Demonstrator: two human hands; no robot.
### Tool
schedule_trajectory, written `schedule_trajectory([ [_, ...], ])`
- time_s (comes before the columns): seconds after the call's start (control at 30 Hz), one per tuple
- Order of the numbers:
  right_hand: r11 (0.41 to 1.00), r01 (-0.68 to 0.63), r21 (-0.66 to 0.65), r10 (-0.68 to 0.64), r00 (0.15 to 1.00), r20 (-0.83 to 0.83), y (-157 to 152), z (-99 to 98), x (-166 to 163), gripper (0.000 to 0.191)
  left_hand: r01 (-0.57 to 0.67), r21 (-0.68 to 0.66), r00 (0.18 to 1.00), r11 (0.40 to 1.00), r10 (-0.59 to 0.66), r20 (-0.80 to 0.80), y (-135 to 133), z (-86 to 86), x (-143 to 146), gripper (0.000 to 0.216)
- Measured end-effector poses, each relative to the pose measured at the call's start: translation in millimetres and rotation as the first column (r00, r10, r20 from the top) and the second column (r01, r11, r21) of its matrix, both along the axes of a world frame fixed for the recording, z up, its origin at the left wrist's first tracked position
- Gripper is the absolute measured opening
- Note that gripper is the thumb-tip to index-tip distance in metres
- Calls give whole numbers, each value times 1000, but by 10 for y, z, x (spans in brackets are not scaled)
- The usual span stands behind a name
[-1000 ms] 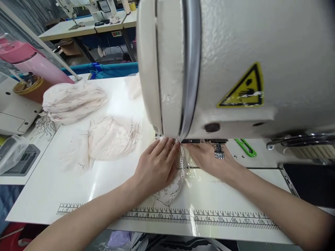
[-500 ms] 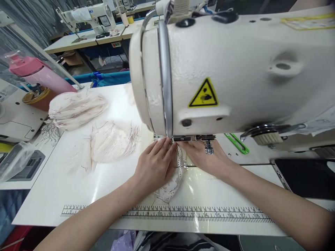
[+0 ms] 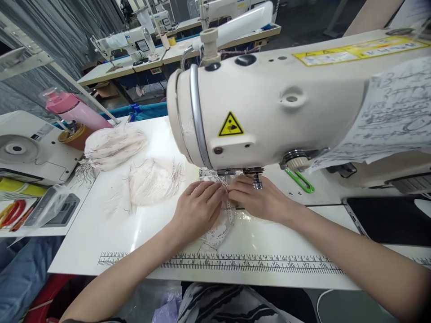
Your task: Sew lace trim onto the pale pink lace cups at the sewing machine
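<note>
A white sewing machine (image 3: pixel 266 107) spans the right half of the head view, its needle area low in the middle. Below it lies a piece of pale lace fabric (image 3: pixel 218 231) with a dotted edge and loose threads. My left hand (image 3: pixel 199 204) is closed on the lace, fingers bent over its upper part and thumb toward the edge. Close beside it, my right hand (image 3: pixel 256 197) pinches the lace's right edge, partly behind the machine's tension knob (image 3: pixel 257 179). The fingertips of both hands nearly meet. The machine head hides the stitching point.
Pale fabric pieces (image 3: pixel 156 179) and a gathered bundle (image 3: pixel 116 146) lie to the left. Behind them stands a pink bottle (image 3: pixel 76 110). Green thread snips (image 3: pixel 299 179) and a dark tablet-like device (image 3: pixel 387 222) are at right. A printed ruler (image 3: pixel 252 264) runs along the front edge.
The view has shifted, bringing more of the machine and the left side into sight. My right hand has drawn back toward my left, its fingers now bent at the lace edge.
</note>
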State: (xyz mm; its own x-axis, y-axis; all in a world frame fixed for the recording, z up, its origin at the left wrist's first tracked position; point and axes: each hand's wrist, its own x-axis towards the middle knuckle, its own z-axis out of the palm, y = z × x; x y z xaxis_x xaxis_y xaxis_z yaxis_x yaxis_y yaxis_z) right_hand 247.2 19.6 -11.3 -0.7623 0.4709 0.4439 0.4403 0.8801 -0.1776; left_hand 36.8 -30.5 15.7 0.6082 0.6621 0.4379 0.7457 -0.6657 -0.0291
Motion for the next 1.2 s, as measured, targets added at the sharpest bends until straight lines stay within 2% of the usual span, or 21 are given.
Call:
schedule_trajectory([
  [0.1,993,-62,103,62,998,7,16,-24,10,26,209,-4,974,978,-209,-92,-84,224,-40,11],
  [0.17,992,-71,105,72,997,-8,30,-47,11,23,383,16,904,924,-371,-212,-172,319,-97,13],
  [0.2,993,-69,99,71,997,-20,36,-56,10,23,448,26,861,894,-423,-283,-226,340,-130,14],
  [0.27,993,-58,98,63,997,-44,42,-64,8,24,502,37,795,864,-444,-413,-349,324,-195,12],
  [0.33,992,-50,114,57,996,-66,41,-57,9,25,471,46,780,881,-392,-489,-476,255,-243,13],
  [0.4,992,-49,118,58,996,-72,34,-33,17,25,395,73,824,916,-319,-468,-575,179,-269,16],
  [0.47,995,-48,87,53,997,-50,22,4,32,25,259,61,915,964,-225,-334,-625,146,-277,19],
  [0.53,997,-61,42,62,998,-15,5,43,45,23,38,-99,991,994,-50,-121,-615,187,-278,18],
  [0.57,997,-73,29,73,997,0,-5,60,49,21,-82,-235,997,969,79,-22,-589,234,-278,17],
  [0.6,996,-84,29,83,996,12,-14,71,49,19,-180,-384,975,906,216,52,-554,293,-280,16],
  [0.67,994,-77,72,76,997,24,-31,79,39,20,-263,-629,893,731,432,128,-467,428,-287,23],
  [0.73,987,-38,153,32,999,36,-41,72,21,19,-252,-755,850,605,512,126,-385,547,-298,27],
  [0.8,975,-17,220,9,999,40,-41,61,4,22,-226,-797,878,560,472,82,-329,621,-312,24],
  [0.87,967,-25,252,20,1000,25,-33,54,-3,27,-207,-794,928,571,371,25,-303,640,-323,35],
  [0.93,967,-25,254,26,1000,1,-23,48,-2,29,-208,-759,952,617,306,-12,-294,611,-326,45],
  [1.07,977,-21,211,25,1000,-19,-17,29,6,30,-252,-657,943,710,334,-1,-281,497,-308,29],
  [1.2,985,-7,170,19,997,-72,-40,10,-12,38,-214,-546,945,810,313,95,-280,429,-278,23],
])
